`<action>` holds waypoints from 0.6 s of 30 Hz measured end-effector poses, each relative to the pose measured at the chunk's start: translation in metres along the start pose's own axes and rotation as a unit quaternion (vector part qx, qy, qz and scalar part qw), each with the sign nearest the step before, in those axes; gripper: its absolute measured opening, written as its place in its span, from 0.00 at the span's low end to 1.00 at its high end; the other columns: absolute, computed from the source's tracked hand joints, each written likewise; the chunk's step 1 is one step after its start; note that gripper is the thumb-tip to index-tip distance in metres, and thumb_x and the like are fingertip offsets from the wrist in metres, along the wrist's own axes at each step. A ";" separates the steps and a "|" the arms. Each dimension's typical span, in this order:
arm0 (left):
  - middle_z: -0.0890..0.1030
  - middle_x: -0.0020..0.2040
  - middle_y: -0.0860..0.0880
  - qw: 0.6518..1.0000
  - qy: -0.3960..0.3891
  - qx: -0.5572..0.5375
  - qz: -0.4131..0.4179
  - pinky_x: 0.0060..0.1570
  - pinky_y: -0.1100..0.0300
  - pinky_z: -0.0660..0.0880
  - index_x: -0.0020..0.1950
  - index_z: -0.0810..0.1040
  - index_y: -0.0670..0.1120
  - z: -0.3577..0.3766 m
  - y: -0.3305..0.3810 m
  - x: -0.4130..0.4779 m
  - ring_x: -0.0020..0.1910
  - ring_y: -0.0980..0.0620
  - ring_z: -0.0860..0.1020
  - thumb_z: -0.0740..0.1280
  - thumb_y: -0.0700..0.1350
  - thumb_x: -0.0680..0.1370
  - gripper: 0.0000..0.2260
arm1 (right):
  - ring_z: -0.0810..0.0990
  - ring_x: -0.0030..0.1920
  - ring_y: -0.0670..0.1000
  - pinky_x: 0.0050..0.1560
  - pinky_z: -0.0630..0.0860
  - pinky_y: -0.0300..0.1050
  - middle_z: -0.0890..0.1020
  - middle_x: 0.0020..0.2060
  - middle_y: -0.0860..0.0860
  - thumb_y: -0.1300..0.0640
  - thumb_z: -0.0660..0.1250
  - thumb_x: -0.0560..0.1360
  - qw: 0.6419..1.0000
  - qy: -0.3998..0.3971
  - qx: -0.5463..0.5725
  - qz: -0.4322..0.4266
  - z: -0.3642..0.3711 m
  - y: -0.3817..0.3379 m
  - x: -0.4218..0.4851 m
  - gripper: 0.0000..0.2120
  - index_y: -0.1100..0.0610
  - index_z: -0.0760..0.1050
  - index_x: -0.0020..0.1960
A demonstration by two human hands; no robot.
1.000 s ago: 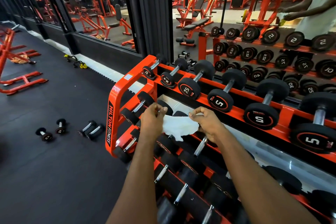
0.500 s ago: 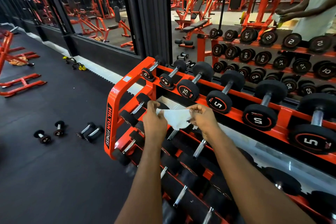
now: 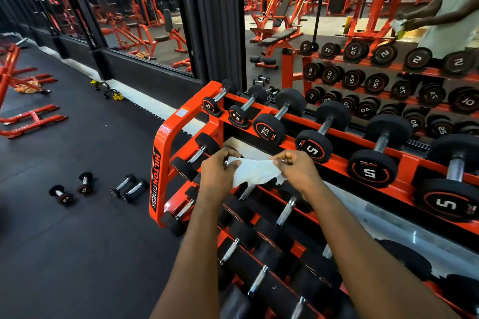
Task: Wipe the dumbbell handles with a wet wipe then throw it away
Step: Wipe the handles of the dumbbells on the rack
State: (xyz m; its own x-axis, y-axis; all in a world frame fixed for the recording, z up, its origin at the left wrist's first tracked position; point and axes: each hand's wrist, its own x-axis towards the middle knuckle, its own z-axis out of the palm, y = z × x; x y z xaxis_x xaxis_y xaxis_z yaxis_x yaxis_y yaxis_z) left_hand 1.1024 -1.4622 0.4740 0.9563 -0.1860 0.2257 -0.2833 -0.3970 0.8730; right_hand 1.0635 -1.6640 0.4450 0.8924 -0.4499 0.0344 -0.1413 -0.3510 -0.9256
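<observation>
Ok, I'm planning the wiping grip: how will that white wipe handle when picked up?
Probably floppy: the wipe sags and wrinkles between the left hand and the right hand. Likely very light, since fingertip pinches alone seem to hold it up.

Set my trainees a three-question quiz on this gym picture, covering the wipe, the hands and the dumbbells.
1. True or false: only the left hand holds the wet wipe, and the right hand is free.
2. What number shows on the near end of the third dumbbell from the left on the top row of the orange rack? A) 75 B) 40 C) 12
3. How many loose dumbbells lie on the dark floor left of the rack?

Key
1. False: both hands pinch the wipe, which is spread between them.
2. A
3. Four
</observation>
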 end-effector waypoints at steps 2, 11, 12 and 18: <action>0.83 0.50 0.52 1.000 -0.012 -0.007 -0.011 0.44 0.60 0.76 0.55 0.85 0.48 -0.003 -0.003 0.002 0.43 0.55 0.79 0.72 0.36 0.78 0.09 | 0.80 0.41 0.47 0.47 0.77 0.43 0.84 0.41 0.50 0.58 0.73 0.74 1.000 -0.021 -0.004 0.021 -0.003 0.000 0.001 0.04 0.50 0.83 0.46; 0.81 0.64 0.50 0.999 0.044 -0.011 0.031 0.63 0.46 0.77 0.67 0.79 0.45 0.011 0.006 0.001 0.62 0.48 0.79 0.68 0.34 0.80 0.17 | 0.82 0.46 0.57 0.41 0.82 0.51 0.82 0.47 0.56 0.58 0.60 0.82 0.959 0.086 0.256 0.083 0.029 -0.024 -0.001 0.09 0.50 0.75 0.44; 0.80 0.64 0.50 0.998 0.050 -0.006 0.041 0.62 0.45 0.77 0.68 0.79 0.45 0.014 0.008 0.000 0.62 0.47 0.79 0.67 0.34 0.80 0.17 | 0.83 0.46 0.59 0.41 0.81 0.54 0.82 0.46 0.56 0.56 0.61 0.81 0.959 0.115 0.243 0.085 0.034 -0.023 0.000 0.10 0.48 0.75 0.43; 0.78 0.68 0.49 0.995 0.050 0.022 0.081 0.66 0.49 0.75 0.71 0.76 0.44 0.010 0.009 -0.003 0.66 0.52 0.75 0.66 0.34 0.81 0.19 | 0.77 0.40 0.48 0.39 0.74 0.46 0.80 0.41 0.47 0.57 0.64 0.80 0.992 0.099 0.074 -0.009 0.019 -0.022 0.000 0.09 0.46 0.77 0.43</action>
State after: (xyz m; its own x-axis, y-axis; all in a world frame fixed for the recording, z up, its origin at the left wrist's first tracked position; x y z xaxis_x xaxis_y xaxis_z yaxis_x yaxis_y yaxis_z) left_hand 1.0960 -1.4744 0.4766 0.8995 -0.1622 0.4058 -0.4355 -0.4091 0.8019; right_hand 1.0744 -1.6405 0.4579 0.7909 -0.6017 0.1120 -0.0483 -0.2438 -0.9686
